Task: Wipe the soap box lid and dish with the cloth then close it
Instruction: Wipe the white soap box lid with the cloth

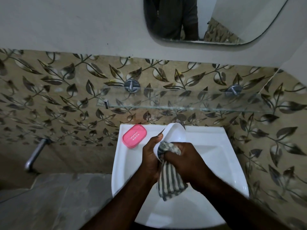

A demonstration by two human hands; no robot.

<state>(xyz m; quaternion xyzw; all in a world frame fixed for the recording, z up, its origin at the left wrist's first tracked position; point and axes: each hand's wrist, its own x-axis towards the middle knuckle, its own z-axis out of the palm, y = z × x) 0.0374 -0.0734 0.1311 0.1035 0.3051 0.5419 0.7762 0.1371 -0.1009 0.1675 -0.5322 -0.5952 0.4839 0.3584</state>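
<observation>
Both forearms come in from the bottom edge and meet over the wash basin [126,171], so that's where everything is going on. Right hand [186,156] is bunched tight around a striped cloth [169,180], with a wad of it pushed into the hollow of the white soap box lid [174,135] and the rest of it hanging down between the wrists. Left hand [152,156] is clamped on the lid's near edge, thumb up along the rim, holding it tilted so the open side faces the cloth.

Looks like the lid wipe is in progress, and my two cents on doing it right: keep the left grip firm on the rim so the lid doesn't twist away, and run the cloth wad all around the inside curve and into the corners, not just the middle. Then flip it and do the outside too. Wet smooth plastic is probably slippery, so staying over the basin is smart.

Further out, the pink dish [134,136] with the drain slots sits on the back left corner of the basin ledge, well apart from the hands, nothing touching it. I'd say that one hasn't been wiped yet, and closing comes last. Above that there's a glass shelf [182,100] on the leaf-pattern tiles.
</observation>
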